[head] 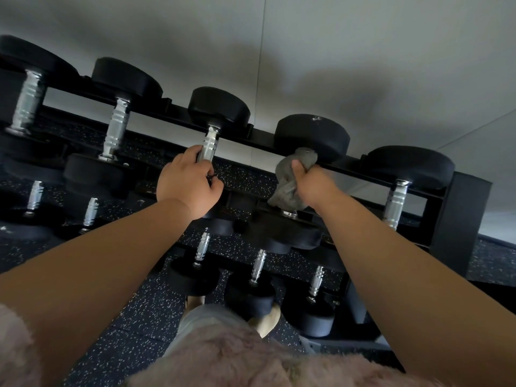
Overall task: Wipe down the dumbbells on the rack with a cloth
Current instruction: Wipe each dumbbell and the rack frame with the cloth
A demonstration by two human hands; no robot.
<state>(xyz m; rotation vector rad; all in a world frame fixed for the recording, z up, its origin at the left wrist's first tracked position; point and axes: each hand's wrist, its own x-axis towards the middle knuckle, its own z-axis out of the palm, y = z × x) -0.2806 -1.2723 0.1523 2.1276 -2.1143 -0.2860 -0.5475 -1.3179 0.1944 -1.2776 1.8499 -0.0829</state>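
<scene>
Left hand (185, 182) grips a dumbbell handle (208, 148), right hand (312, 185) clenches cloth (290, 180) on its neighbour (top rack (452, 213)); risk: tugging could roll a dumbbell off.

Pale grey wall (307, 37) behind, plain and matte, split by a thin vertical seam (261, 65) near the middle and a slanted seam (474, 127) at far right. Soft, blurred shadows across it, darkest right of the vertical seam; light diffuse. Below, dark rubber floor (139, 311) flecked with white, laid in tiles with faint joints. Black metal rack (458, 219) set close against the wall, speckled floor showing through its open tiers. At right, past its end panel, wall meeting floor in a straight line.
</scene>
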